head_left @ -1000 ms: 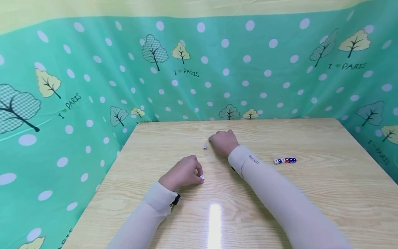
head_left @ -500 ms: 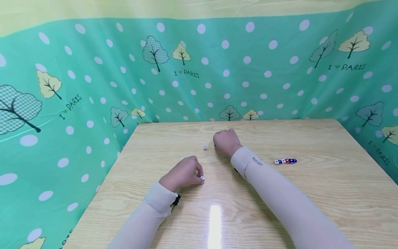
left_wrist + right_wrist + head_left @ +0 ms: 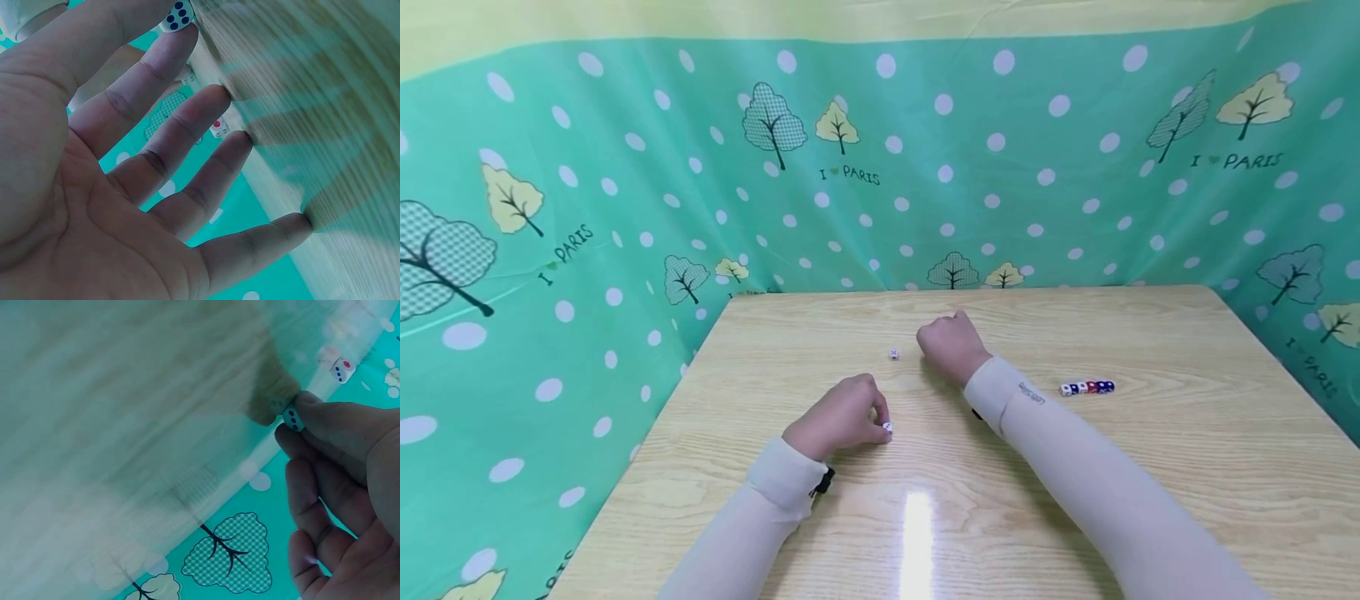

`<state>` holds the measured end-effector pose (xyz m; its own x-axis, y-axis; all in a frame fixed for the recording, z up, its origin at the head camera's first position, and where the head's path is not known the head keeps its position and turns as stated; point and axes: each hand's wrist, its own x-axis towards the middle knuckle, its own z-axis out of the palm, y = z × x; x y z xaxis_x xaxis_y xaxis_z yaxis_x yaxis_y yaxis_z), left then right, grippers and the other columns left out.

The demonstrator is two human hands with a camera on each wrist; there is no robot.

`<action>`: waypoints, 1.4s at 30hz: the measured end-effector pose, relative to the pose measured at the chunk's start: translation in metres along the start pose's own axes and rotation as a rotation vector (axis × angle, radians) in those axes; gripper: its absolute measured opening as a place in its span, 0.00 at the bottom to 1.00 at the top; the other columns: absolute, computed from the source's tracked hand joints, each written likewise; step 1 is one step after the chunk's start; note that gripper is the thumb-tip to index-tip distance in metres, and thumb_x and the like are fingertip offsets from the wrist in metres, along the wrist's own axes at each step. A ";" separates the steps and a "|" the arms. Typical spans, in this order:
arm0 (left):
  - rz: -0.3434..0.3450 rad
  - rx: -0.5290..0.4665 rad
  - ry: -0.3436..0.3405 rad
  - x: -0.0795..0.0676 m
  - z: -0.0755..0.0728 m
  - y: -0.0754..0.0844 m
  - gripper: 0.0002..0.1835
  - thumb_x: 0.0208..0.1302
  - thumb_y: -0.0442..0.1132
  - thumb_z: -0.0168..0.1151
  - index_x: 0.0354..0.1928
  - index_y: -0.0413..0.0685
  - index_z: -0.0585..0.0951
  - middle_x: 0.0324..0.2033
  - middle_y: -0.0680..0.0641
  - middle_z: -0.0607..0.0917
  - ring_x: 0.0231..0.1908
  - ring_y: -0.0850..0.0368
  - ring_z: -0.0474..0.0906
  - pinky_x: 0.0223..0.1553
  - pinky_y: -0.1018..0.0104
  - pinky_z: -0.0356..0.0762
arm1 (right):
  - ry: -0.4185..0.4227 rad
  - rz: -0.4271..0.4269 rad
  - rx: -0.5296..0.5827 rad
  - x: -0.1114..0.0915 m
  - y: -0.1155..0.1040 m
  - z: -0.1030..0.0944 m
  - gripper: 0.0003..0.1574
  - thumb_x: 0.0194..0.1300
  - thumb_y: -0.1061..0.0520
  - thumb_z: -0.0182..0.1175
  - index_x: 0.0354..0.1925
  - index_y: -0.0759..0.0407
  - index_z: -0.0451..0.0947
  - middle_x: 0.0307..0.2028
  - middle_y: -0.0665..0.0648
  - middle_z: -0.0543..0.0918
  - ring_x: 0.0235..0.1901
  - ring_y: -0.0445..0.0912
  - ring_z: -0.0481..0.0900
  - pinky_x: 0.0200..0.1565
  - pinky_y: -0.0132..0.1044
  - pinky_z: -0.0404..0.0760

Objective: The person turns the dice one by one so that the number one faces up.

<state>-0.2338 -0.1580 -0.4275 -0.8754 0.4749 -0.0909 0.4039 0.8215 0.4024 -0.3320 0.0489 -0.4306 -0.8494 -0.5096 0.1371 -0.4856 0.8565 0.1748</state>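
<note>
My left hand [image 3: 842, 418] pinches a white die [image 3: 178, 17] between thumb and index finger, close over the table. In the left wrist view the die's six-dot side shows, and the other fingertips touch the wood. Farther back, my right hand [image 3: 953, 346] pinches another white die [image 3: 292, 419] between thumb and index finger, right at the tabletop. The back of that hand hides this die in the head view. A loose white die [image 3: 894, 354] lies to the left of the right hand; a red dot shows on it [image 3: 342, 370] in the right wrist view.
A straight row of several dice [image 3: 1087, 388], white, blue and red, lies to the right of the right forearm. The wooden table [image 3: 1187, 467] is bordered at the back and sides by a green dotted cloth [image 3: 1045, 108]. Light glares off the table's front middle.
My right hand has shifted to the right, away from the loose die, then nearly come to rest. The left hand stays in place with its die.
</note>
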 end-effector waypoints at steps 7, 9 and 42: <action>-0.003 -0.004 -0.002 0.000 -0.001 0.001 0.10 0.55 0.42 0.81 0.23 0.58 0.86 0.36 0.51 0.78 0.34 0.57 0.71 0.39 0.62 0.71 | 0.010 0.011 -0.006 -0.018 0.000 -0.002 0.13 0.71 0.64 0.59 0.32 0.54 0.86 0.27 0.55 0.88 0.23 0.46 0.79 0.39 0.48 0.79; -0.009 -0.006 -0.004 0.000 0.000 0.001 0.10 0.56 0.42 0.81 0.23 0.58 0.86 0.36 0.51 0.78 0.34 0.57 0.71 0.39 0.62 0.71 | 0.011 0.015 0.003 -0.023 0.001 -0.002 0.13 0.71 0.64 0.59 0.31 0.54 0.86 0.25 0.56 0.87 0.21 0.46 0.76 0.37 0.47 0.77; -0.008 -0.012 -0.003 0.002 0.001 0.000 0.11 0.55 0.42 0.81 0.22 0.60 0.85 0.36 0.52 0.79 0.33 0.56 0.72 0.38 0.62 0.72 | 0.173 -0.094 0.100 -0.137 0.019 -0.013 0.26 0.57 0.68 0.68 0.13 0.44 0.71 0.13 0.41 0.68 0.19 0.41 0.58 0.28 0.38 0.63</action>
<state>-0.2350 -0.1568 -0.4291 -0.8778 0.4690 -0.0975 0.3933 0.8218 0.4123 -0.2223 0.1340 -0.4334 -0.7558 -0.5865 0.2911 -0.5863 0.8042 0.0978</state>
